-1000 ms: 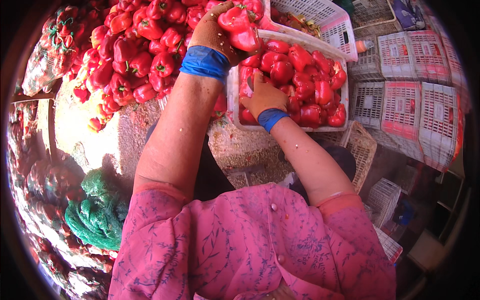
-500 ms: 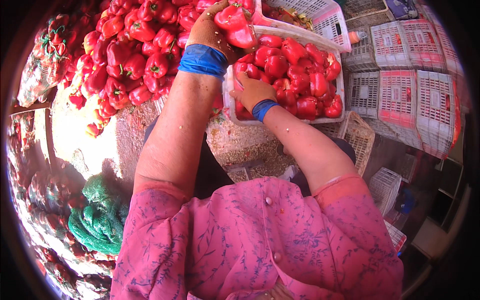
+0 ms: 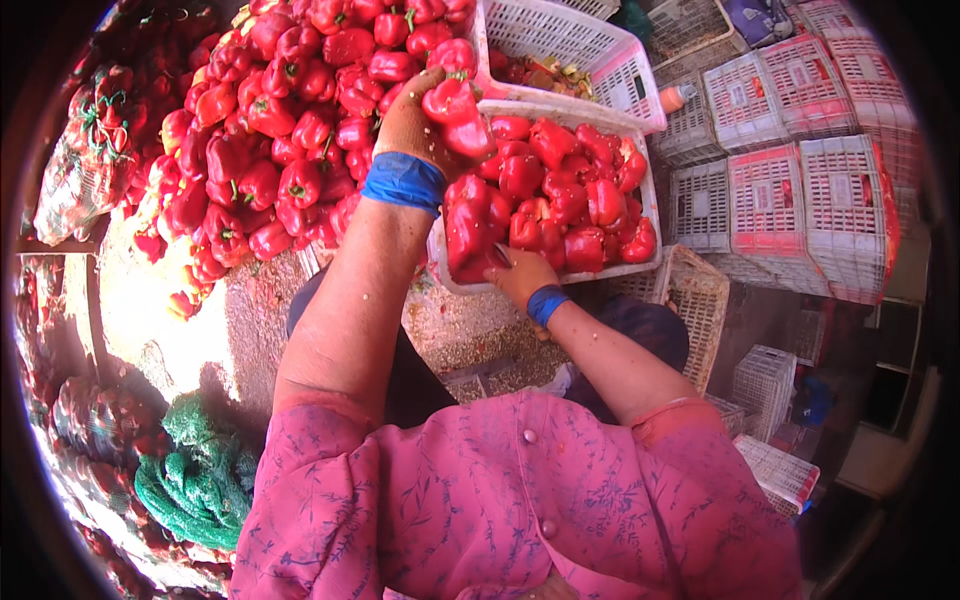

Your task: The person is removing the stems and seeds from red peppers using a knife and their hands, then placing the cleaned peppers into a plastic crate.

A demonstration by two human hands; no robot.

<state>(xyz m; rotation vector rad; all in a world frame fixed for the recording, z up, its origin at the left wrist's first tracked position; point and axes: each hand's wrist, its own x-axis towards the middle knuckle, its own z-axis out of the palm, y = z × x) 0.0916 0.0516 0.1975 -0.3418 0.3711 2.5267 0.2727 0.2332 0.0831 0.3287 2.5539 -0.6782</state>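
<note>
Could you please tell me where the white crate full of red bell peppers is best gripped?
I would grip the white crate by its rim, coming from the near side: left hand at the left end, right hand at the right. Red bell peppers fill it, leaving the rim the clearest hold, and a second crate crowds its far edge.

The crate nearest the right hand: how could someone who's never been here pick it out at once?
Find the big heap of red peppers at the upper left, then go right, past the left hand. There sits a pale crate, with the right hand at its near edge. Its peppers reach nearly to the rim, whereas the crate just behind shows bare inner walls.
</note>
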